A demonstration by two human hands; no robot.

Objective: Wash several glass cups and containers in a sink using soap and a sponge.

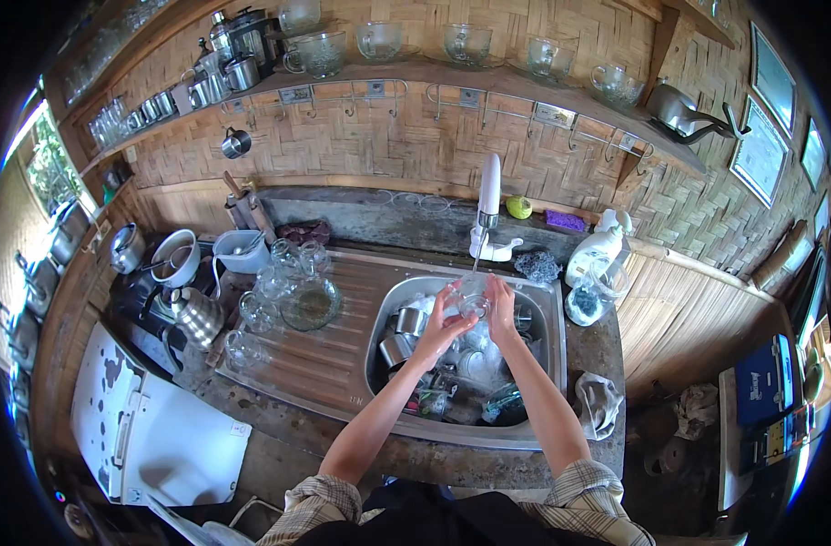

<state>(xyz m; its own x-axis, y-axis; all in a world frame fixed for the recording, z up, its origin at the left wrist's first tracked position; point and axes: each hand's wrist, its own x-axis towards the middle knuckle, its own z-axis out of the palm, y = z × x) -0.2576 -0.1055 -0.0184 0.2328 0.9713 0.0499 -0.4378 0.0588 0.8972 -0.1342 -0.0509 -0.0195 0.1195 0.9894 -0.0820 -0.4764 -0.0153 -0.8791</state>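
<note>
My left hand (449, 321) and my right hand (501, 307) hold a clear glass cup (473, 300) between them, under the stream from a white faucet (489, 198). Beneath them, the stainless steel sink (560, 355) holds metal mugs (396, 349), glassware and suds. Several clear glass cups (257, 310) and a glass plate (311, 305) stand on the ribbed drainboard (347, 341) to the left. Behind the sink lie a steel scouring pad (538, 266), a purple sponge (564, 220) and a yellow-green round object (519, 207).
Right of the sink are a white pump bottle (596, 249), a glass jug (586, 304) and a crumpled cloth (598, 404). At left stand a gooseneck kettle (197, 317) and a plastic tub (241, 251). Glass cups line the wooden shelf (415, 74) above.
</note>
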